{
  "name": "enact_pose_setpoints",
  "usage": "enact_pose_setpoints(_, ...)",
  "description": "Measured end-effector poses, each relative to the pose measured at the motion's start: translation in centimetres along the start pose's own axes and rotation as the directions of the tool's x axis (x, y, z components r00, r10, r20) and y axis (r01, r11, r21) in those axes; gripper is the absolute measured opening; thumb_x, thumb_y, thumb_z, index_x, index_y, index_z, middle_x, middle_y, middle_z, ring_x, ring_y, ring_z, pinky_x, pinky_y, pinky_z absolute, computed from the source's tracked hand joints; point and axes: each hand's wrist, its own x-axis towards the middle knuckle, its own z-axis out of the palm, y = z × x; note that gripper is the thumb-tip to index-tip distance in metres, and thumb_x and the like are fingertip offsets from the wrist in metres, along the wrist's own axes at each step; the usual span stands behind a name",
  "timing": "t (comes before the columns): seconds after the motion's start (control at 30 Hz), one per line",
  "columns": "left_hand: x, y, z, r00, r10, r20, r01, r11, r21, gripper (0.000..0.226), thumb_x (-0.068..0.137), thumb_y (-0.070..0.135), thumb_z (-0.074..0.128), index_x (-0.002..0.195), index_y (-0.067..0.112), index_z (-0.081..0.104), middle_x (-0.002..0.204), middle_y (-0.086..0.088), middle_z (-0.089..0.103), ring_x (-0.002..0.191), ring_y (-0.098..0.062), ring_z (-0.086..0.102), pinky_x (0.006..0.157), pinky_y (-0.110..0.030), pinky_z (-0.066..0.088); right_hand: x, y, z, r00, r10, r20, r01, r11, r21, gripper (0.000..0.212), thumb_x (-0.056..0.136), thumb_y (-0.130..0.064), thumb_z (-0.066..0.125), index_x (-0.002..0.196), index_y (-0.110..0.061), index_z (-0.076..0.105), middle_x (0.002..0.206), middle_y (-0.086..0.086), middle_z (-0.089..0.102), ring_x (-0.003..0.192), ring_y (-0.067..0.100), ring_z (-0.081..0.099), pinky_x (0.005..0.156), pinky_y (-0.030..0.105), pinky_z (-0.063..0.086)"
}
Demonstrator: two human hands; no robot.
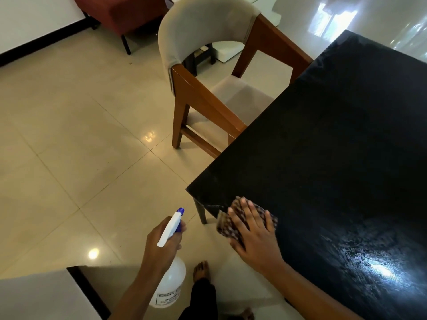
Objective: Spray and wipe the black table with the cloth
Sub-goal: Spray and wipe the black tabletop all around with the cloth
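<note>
My right hand [251,229] presses a checked brown cloth [227,224] flat on the glossy black table [335,135] corner; my left hand [161,239] grips a white spray bottle [169,280]. Wiping seems partly done.

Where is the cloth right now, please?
In the head view, the cloth lies under the right hand, at the black table's near-left corner.

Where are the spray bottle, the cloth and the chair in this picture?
spray bottle [169,284]: head view, on its clear body.
cloth [227,224]: head view, on the patterned part left of the fingers.
chair [203,26]: head view, on the padded backrest.
</note>
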Motion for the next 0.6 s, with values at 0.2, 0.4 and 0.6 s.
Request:
enact_pose_setpoints(0.2,1.4,0.8,-1.1,0.997,0.033,-0.069,-0.035,0.999,-0.034,0.032,0.07,0.017,0.048,0.093,0.014,0.069,0.088,0.004,0.071,0.086,-0.014,0.066,0.067,-0.033,0.057,13.2,-6.4,-0.6,0.998,-0.04,0.053,0.041,0.999,-0.032,0.065,0.092,-0.064,0.025,0.149,-0.033,0.015,0.161,0.006,0.004,0.147,0.027,0.001,0.114,0.059,0.001)
enact_pose_setpoints(0.4,3.7,1.9,-1.5,0.997,0.063,-0.048,-0.066,0.997,-0.043,0.031,0.071,0.014,0.047,0.093,0.014,0.069,0.09,0.003,0.071,0.087,-0.011,0.066,0.065,-0.027,0.056,6.7,-4.0,-0.2,0.999,-0.031,0.035,0.031,1.0,0.0,0.068,0.09,-0.062,0.022,0.151,-0.037,0.005,0.161,0.004,0.001,0.147,0.024,-0.001,0.115,0.058,0.007)
enact_pose_setpoints(0.6,4.8,1.8,-2.0,0.996,0.065,-0.052,-0.069,0.996,-0.064,0.032,0.07,0.013,0.047,0.093,0.014,0.069,0.09,-0.001,0.07,0.088,-0.014,0.065,0.065,-0.028,0.056,0.4,-0.4,0.4,0.994,0.103,0.036,-0.103,0.994,-0.021,0.067,0.093,-0.066,0.017,0.152,-0.038,0.003,0.16,0.002,-0.004,0.146,0.02,-0.007,0.113,0.056,0.007)
